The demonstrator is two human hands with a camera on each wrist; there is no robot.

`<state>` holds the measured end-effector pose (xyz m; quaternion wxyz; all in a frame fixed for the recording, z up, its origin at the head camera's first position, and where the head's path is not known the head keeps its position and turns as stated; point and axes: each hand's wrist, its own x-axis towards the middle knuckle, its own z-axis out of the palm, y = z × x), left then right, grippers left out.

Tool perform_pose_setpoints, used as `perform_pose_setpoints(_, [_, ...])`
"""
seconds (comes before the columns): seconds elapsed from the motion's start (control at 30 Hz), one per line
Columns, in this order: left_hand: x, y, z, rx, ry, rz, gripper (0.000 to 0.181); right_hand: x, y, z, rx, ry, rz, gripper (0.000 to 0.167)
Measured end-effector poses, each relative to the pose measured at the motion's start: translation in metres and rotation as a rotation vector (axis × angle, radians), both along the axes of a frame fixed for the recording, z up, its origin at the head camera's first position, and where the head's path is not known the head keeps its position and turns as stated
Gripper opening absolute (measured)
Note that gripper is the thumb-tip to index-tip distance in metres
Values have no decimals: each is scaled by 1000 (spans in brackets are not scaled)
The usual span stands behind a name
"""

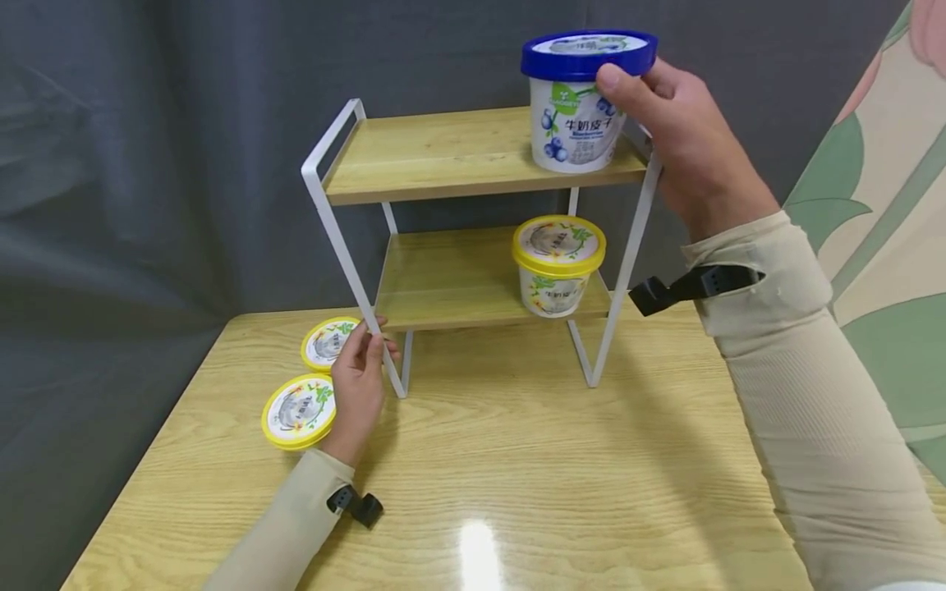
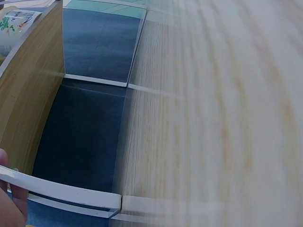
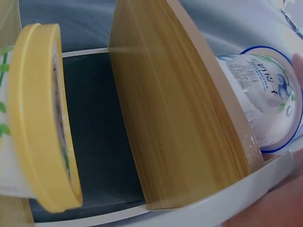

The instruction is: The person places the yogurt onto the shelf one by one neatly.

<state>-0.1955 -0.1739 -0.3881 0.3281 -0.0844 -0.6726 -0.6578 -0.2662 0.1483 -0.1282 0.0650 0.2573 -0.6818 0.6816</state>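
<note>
My right hand [image 1: 695, 135] grips a white tub with a blue lid [image 1: 576, 123] by its right side, at the right end of the upper shelf [image 1: 443, 148]. In the right wrist view the same tub [image 3: 265, 94] stands against the shelf board's edge. My left hand [image 1: 360, 390] holds the white metal leg [image 1: 340, 234] at the rack's lower left, thumb in front. In the left wrist view, part of the left hand [image 2: 12, 203] shows behind the frame bar. A yellow-lidded tub [image 1: 557, 267] stands on the right of the lower shelf [image 1: 458, 279].
Two yellow-lidded tubs stand on the table [image 1: 480, 460] left of the rack: one behind [image 1: 323, 343], one in front [image 1: 297, 412], beside the left hand. A dark curtain [image 1: 148, 164] hangs behind, and a floral-patterned surface [image 1: 887, 205] is at the right.
</note>
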Motion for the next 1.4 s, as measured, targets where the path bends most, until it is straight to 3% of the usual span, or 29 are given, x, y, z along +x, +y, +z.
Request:
perform_pose_setpoints(0.17, [-1,1,-1,-11,1,-5,31,10,8,-10,-38,26,-20,72])
perform_pose_setpoints(0.23, [-1,0,-1,-16,-7,-4,30,14,15,-23,-144,35,-56,72])
perform_pose_setpoints(0.3, [0,0,-2,-22,-12,-4,30,18,24,-44,-256,40,-96,64])
perform_pose_setpoints(0.4, [1,1,-2,-15,-13,-14,30,19,36,-82,-317,20,-114,34])
perform_pose_setpoints(0.5, [2,2,-1,-15,-7,-18,31,17,45,-118,-250,-20,-82,19])
perform_pose_setpoints(0.6, [3,3,1,-16,-3,-20,31,18,53,-141,-173,-56,-44,15])
perform_pose_setpoints(0.87, [3,4,1,-28,-4,-22,30,27,67,-179,164,-81,-5,19])
perform_pose_setpoints(0.97, [3,5,1,-33,1,-21,30,26,67,-187,218,-70,-6,14])
perform_pose_setpoints(1.03, [4,5,2,-37,0,-25,30,26,66,-192,184,-73,-11,11])
perform_pose_setpoints(1.23, [6,2,5,-57,-18,-35,30,26,56,-206,-57,-55,0,5])
perform_pose_setpoints(1.4, [6,2,5,-47,-12,-36,31,27,47,-217,-175,-16,-52,10])
